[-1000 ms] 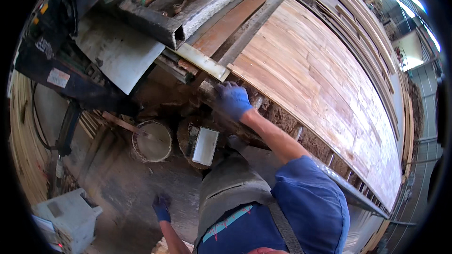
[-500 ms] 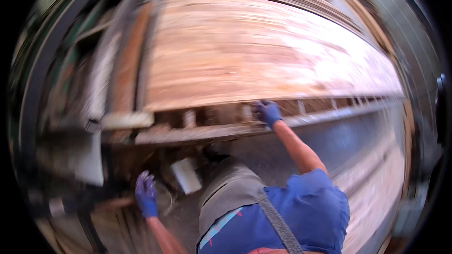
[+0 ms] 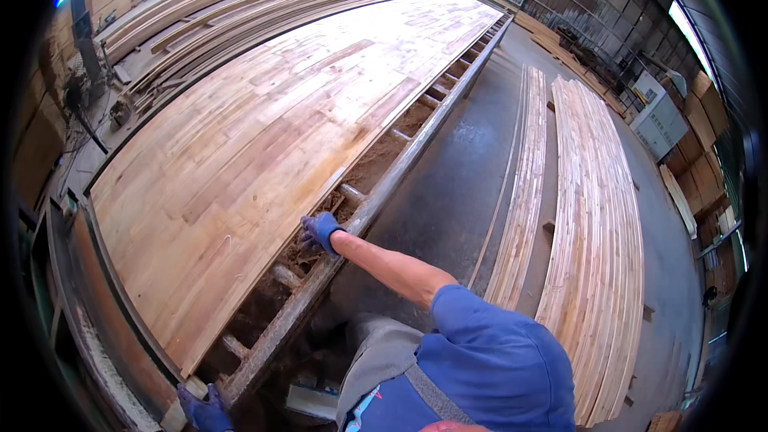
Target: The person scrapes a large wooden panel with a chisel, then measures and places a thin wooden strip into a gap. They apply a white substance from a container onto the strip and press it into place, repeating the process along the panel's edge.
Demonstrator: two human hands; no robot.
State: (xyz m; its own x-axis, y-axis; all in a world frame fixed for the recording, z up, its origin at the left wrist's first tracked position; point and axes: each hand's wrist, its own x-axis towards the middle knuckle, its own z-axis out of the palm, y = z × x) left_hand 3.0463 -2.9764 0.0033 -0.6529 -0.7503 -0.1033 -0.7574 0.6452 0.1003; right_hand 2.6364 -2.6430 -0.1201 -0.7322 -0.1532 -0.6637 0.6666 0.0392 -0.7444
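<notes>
A large panel of pale, joined wood strips (image 3: pixel 264 136) lies on a long metal frame with rollers (image 3: pixel 352 194). My right hand (image 3: pixel 322 232), in a blue-purple glove, is at the panel's near long edge, above the gap with the rollers. Its fingers curl at that edge and look closed on it. Low at the left, my left hand (image 3: pixel 206 410), gloved alike, is by the panel's near corner, beside a short pale block (image 3: pixel 194 386) at the frame's end. Its thumb and fingers are apart; the picture's lower part cuts off the wrist.
Long wooden boards lie on the floor at the right in a wide stack (image 3: pixel 592 248) and a narrower one (image 3: pixel 520 216). More boards (image 3: pixel 248 28) lie beyond the panel. A rusty metal beam (image 3: pixel 112 304) borders its left end. Sawdust (image 3: pixel 376 168) lies among the rollers.
The view has swung, bringing the panel's far end and the right-hand stacks into sight. My left hand has gone from beside the frame to its end corner. My right hand remains at the panel's edge.
</notes>
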